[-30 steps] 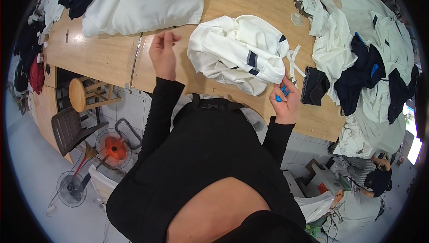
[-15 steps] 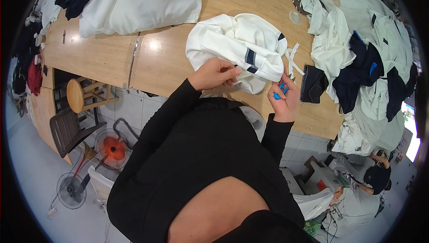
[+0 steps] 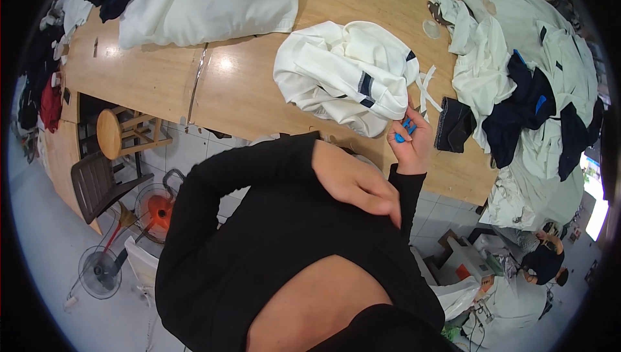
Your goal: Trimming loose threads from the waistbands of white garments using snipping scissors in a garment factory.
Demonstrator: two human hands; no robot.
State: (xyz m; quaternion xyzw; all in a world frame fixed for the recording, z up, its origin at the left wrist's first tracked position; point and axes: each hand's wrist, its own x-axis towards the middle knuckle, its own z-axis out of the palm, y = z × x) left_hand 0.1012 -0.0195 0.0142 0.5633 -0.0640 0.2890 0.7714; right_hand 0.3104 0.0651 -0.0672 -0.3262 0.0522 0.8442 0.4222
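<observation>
A bunched white garment [image 3: 323, 80] with dark navy patches lies on the wooden table in front of me. My right hand [image 3: 413, 140] is at its lower right edge, closed round small blue-handled thread snips [image 3: 405, 130]. Its fingertips touch the garment's hem. My left hand [image 3: 359, 184] is away from the cloth, in front of my black top near the right sleeve. Its back faces up and its fingers are curled together; whatever they hold, if anything, is hidden.
A folded dark cloth piece [image 3: 451, 125] and white strips [image 3: 425, 90] lie right of the garment. White and navy garments [image 3: 517, 93] pile up at the right. A large white cloth [image 3: 213, 2] covers the far left. Below the left side stand a stool [image 3: 111, 134], a chair [image 3: 97, 184] and fans [image 3: 155, 213].
My left hand has left the garment and come back toward my chest, moving right and nearer. The right hand stays at the hem with the thread snips.
</observation>
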